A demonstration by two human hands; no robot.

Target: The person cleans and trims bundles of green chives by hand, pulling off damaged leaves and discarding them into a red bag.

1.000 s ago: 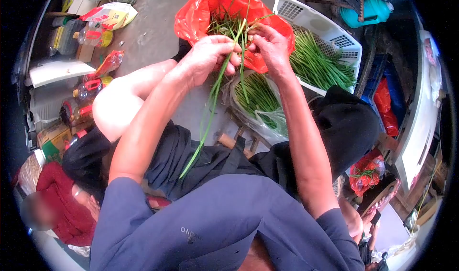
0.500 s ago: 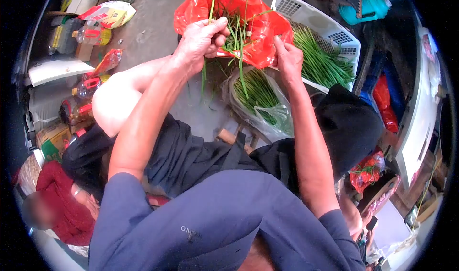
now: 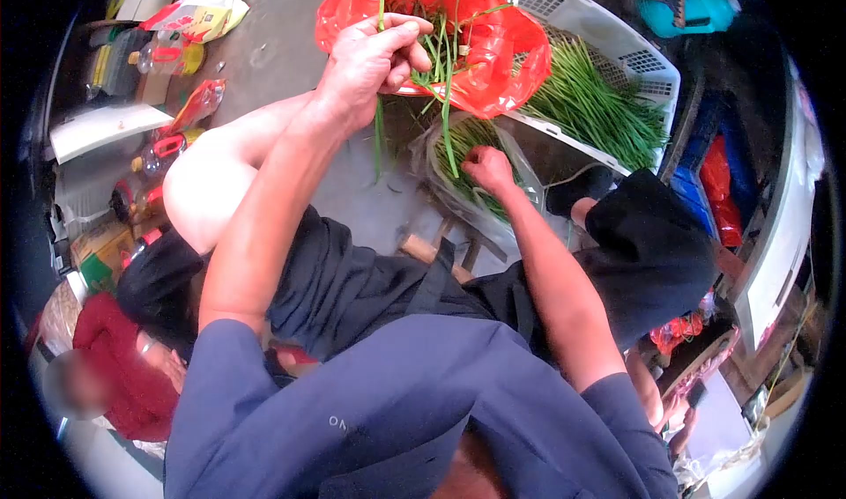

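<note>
Pinched in my left hand [image 3: 366,66] are a few long green stalks [image 3: 380,138], upright at the left side of a red plastic bag [image 3: 520,54]. Loose stalks and scraps lie inside the bag, and some hang over its front rim. My right hand [image 3: 489,170] is lower, on the green stalks [image 3: 471,138] in a clear plastic bag [image 3: 529,182]. Its fingers are curled down onto them, and whether they grip any is hidden. Behind it, a white basket [image 3: 595,151] holds many more green stalks [image 3: 599,103].
Bottles [image 3: 169,57] and packets stand at the left. A small wooden piece [image 3: 419,248] is between my legs. A teal jug [image 3: 696,10] is at the upper right. A person in a dark red top [image 3: 123,367] sits at the lower left; another person's hands show at the lower right.
My right hand has left the stalks, then the red bag's rim, and moved down to the clear bag. My left hand has moved left and up with its stalks.
</note>
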